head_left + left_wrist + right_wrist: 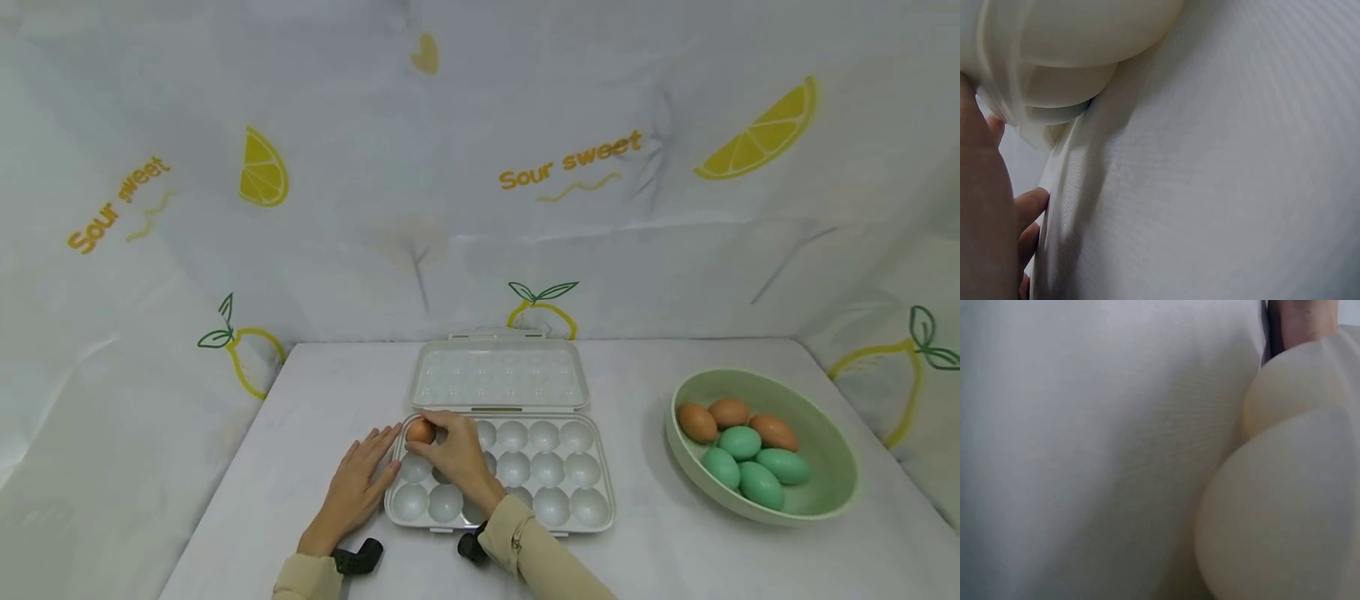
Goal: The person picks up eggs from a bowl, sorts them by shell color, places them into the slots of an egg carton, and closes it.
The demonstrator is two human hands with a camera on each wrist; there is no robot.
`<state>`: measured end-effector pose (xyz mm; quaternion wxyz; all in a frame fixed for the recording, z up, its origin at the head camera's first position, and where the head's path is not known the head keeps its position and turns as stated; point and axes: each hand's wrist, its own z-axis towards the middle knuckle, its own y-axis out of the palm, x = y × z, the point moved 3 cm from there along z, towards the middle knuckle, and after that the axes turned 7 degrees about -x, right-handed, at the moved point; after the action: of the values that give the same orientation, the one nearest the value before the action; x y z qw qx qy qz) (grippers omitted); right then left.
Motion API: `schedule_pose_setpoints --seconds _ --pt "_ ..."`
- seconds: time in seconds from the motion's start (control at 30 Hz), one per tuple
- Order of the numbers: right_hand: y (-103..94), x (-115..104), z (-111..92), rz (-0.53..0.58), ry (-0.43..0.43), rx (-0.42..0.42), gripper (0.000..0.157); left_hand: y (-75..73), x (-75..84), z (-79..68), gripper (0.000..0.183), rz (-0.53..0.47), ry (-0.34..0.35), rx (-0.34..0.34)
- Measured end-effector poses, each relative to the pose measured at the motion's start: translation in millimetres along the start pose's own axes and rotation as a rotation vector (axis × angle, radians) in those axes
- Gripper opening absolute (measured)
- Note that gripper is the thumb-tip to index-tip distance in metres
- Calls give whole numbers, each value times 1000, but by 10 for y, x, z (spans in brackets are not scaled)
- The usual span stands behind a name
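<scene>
Brown egg (420,431) pinched now, thumb and fingers of the right hand (459,457) clamped on it, right over the far-left corner cup of the white egg tray (531,469)! Only the head view shows that egg; whether it touches the cup's floor, one cannot tell. Down low, the left wrist view catches what the head view hides: the rounded undersides (1091,31) of the cups, bulging above pale cloth. More of those bulges fill the right wrist view.

Which way does the egg point? Partly covered, it looks nearly round from above, so its long axis can't be read. The tray's long axis runs left to right. Beside its left edge, the left hand (356,481) lies with fingers extended and apart. The right hand blocks several cups. Beyond lies the open lid (500,375); well off right, a green bowl (825,479) holds three brown eggs (774,432) and four green eggs (761,486).
</scene>
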<state>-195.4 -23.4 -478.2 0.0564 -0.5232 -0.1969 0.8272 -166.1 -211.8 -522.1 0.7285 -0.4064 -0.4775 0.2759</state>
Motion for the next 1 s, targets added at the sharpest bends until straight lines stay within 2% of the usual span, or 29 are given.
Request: schedule_pose_setpoints --seconds 0.27,0.57,0.73,1.0 --pt "-189 -57 -31 254 165 31 46 -8 26 -35 53 5 -1 6" --pt "-653 -165 -155 310 198 12 48 -22 47 -22 53 5 6 10" --pt "-1048 -178 -262 303 202 45 50 -19 33 -27 53 5 7 12" --pt "-1927 -111 -423 182 209 200 49 -29 39 -18 53 9 17 15"
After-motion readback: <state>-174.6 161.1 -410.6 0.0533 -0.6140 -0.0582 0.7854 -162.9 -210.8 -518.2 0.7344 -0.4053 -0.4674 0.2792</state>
